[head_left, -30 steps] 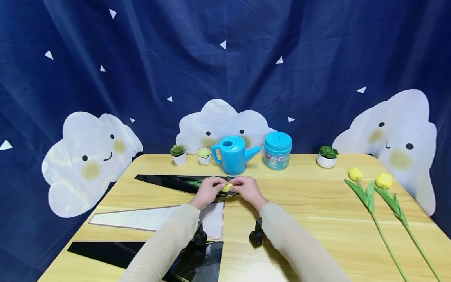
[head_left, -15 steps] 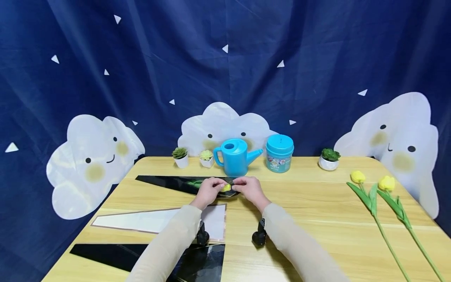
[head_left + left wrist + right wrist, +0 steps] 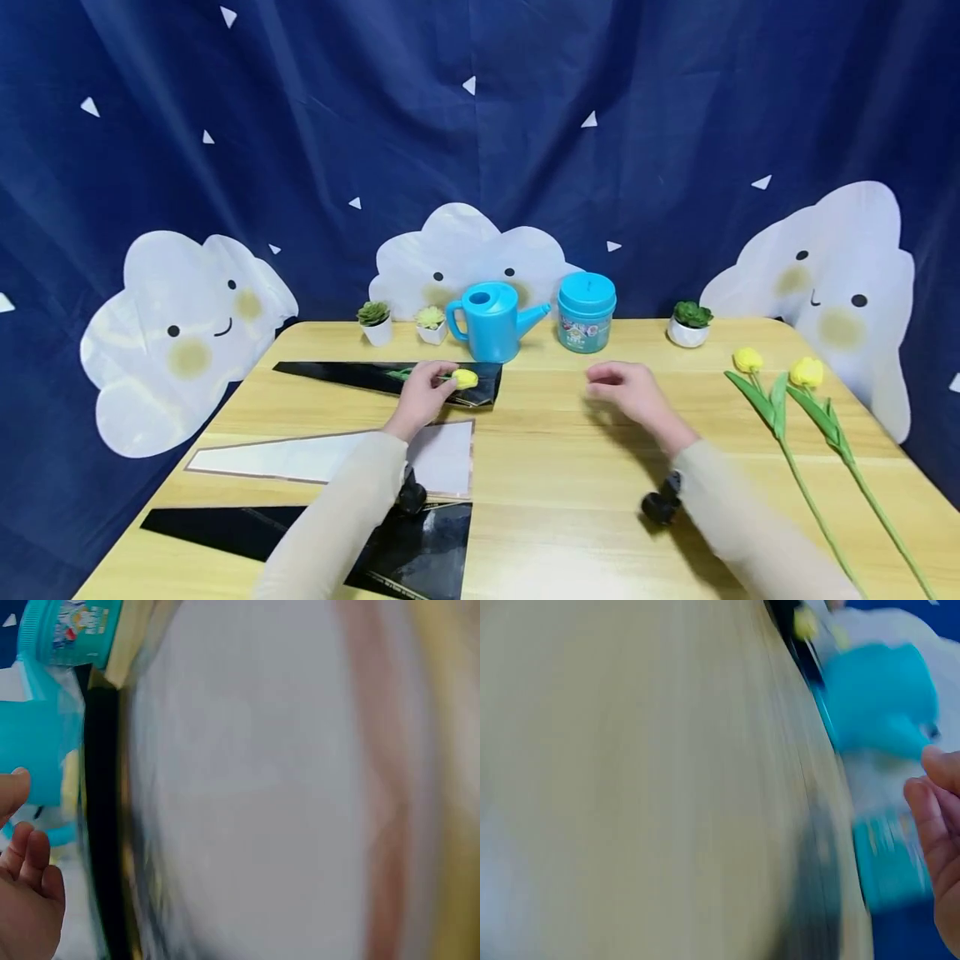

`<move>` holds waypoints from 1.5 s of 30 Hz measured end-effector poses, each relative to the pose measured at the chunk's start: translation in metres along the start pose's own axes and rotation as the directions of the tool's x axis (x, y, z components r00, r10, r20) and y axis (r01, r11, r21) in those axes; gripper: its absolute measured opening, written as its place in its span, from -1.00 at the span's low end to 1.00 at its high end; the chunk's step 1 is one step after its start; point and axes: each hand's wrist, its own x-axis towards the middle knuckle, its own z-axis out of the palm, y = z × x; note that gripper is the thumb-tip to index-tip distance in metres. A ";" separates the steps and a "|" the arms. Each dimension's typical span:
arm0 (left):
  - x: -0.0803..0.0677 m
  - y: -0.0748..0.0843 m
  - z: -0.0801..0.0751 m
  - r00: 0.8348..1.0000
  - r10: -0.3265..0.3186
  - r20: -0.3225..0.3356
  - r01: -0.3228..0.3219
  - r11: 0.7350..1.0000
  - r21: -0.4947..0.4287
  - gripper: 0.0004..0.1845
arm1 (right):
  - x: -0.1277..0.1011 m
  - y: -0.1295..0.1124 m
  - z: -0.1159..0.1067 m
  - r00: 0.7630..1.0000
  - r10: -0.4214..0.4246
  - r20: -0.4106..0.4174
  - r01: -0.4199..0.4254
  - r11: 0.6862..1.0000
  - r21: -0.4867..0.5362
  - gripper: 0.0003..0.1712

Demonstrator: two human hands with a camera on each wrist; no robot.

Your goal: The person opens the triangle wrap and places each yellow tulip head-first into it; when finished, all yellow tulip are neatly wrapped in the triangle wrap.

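The left hand (image 3: 423,396) is at the yellow flower (image 3: 465,379), with its fingers bent near the stem. I cannot tell whether they pinch it. The flower lies at the wide end of a black wrap (image 3: 487,385); I cannot tell if it is inside or on top.

The right hand (image 3: 630,387) is above the table (image 3: 555,450), well apart from the flower, its fingers loosely bent. It looks blurry.

Nearer the person are a white wrap (image 3: 450,462) and another black wrap (image 3: 431,546). Behind are a blue can (image 3: 491,323), a blue tub (image 3: 587,315) and small plants (image 3: 375,321). Two more flowers (image 3: 806,372) lie at the right.
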 end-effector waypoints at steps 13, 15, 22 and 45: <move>-0.050 -0.018 -0.050 0.964 0.040 0.264 -0.074 0.990 0.123 -0.73 | -0.113 0.053 -0.129 0.984 0.146 -0.107 -0.171 0.943 -0.287 -0.60; -0.052 -0.020 -0.052 0.955 0.048 0.292 -0.089 0.988 0.129 -0.75 | -0.126 0.058 -0.138 0.976 0.185 -0.111 -0.210 0.931 -0.297 -0.59; -0.052 -0.023 -0.063 0.917 0.067 0.393 -0.114 0.989 0.097 -0.87 | -0.149 0.069 -0.145 0.920 0.392 -0.010 -0.385 0.898 -0.214 -0.42; -0.053 -0.032 -0.046 0.893 0.005 0.451 -0.045 0.996 0.077 -0.93 | -0.160 0.067 -0.133 0.833 0.546 0.084 -0.509 0.818 -0.268 -0.72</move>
